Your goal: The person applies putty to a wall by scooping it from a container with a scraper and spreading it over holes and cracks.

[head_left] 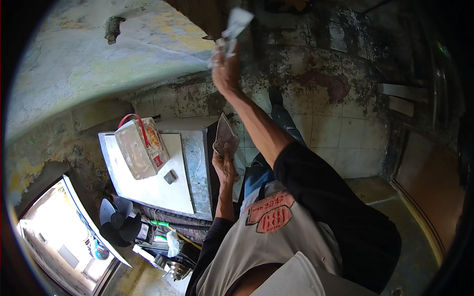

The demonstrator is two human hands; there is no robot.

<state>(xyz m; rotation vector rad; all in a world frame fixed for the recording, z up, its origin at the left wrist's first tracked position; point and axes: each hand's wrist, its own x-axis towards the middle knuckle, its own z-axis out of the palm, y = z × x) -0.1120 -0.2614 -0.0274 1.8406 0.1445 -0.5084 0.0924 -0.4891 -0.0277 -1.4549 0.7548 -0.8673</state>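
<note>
My right arm stretches far forward toward the edge of the wall. My right hand point(226, 76) is closed on a pale, flat, whitish-grey piece point(239, 22), blurred at its far end, so its kind does not show. Nearer to me, my left hand point(224, 167) grips a flat grey-brown piece with a pointed top point(225, 135), held upright beside the cabinet. The fingers of this hand are partly hidden behind the piece.
At left, a cabinet point(201, 182) bears a white board point(173, 197), a clear plastic tub with a red handle point(133, 153) and a small grey block point(170, 176). Black fan blades point(116, 219) stand below it. A stained wall point(123, 64) rises ahead; worn tiles point(326, 130) cover the floor.
</note>
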